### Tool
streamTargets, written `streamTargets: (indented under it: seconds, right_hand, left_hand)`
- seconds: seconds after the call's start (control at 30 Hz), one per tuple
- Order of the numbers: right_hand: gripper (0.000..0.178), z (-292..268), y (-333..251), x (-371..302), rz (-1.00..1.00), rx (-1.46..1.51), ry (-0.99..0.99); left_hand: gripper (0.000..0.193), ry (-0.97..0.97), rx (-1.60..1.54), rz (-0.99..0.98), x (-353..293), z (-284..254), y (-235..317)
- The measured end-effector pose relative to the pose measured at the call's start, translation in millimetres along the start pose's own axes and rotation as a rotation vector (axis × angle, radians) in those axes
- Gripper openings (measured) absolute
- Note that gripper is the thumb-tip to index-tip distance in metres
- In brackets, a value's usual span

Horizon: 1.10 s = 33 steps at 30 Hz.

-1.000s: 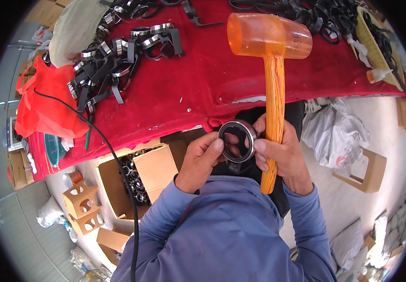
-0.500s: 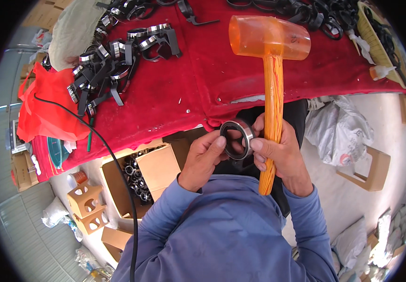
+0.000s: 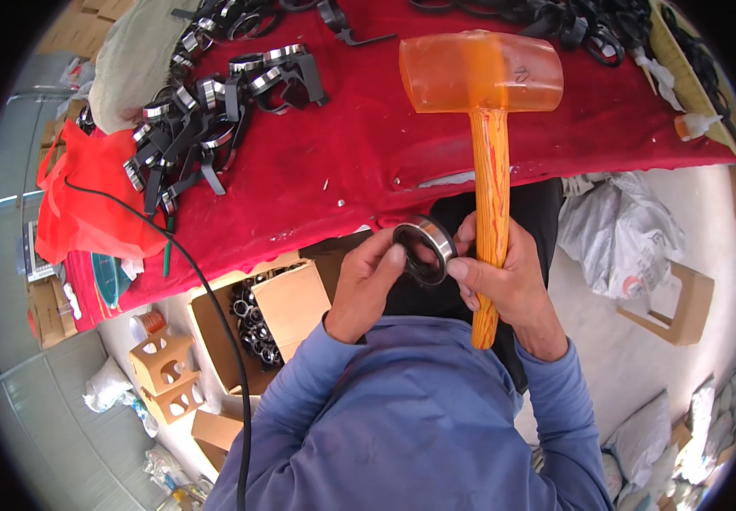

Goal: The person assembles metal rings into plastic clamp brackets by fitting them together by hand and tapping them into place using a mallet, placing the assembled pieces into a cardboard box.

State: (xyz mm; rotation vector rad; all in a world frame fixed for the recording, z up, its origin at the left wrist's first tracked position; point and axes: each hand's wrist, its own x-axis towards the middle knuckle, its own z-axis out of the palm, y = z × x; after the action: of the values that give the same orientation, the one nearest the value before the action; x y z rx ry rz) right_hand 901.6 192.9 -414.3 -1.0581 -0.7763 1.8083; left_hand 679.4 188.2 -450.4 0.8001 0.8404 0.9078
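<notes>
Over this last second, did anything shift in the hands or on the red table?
The metal ring has tilted: a second ago its opening faced the camera, now it sits more edge-on between the left hand and the right hand's fingers. The right hand keeps its grip on the orange mallet, head up. The parts on the red table lie as before.

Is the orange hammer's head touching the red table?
Cannot tell. The one head view looks straight down: the mallet head overlaps the red cloth in the picture, so no gap or contact shows. The right hand holds its handle.
</notes>
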Motion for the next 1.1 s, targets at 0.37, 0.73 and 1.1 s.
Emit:
streamTargets:
  seconds: [0.37,0.73,1.1]
  right_hand:
    - [0.03,-44.2,-27.2,43.4,-0.178,-0.103,0.204]
    - [0.036,-51.3,-63.0,-56.5,0.015,-0.98,0.516]
    - [0.034,-16.9,-137.7,-80.6,0.036,-1.102,0.6]
  left_hand:
    - [0.056,0.143,-0.023,0.116,46.0,64.0,-34.0]
    - [0.031,0.383,-0.046,0.043,68.8,84.6,-65.6]
    - [0.029,0.343,0.112,0.106,84.0,86.0,-69.7]
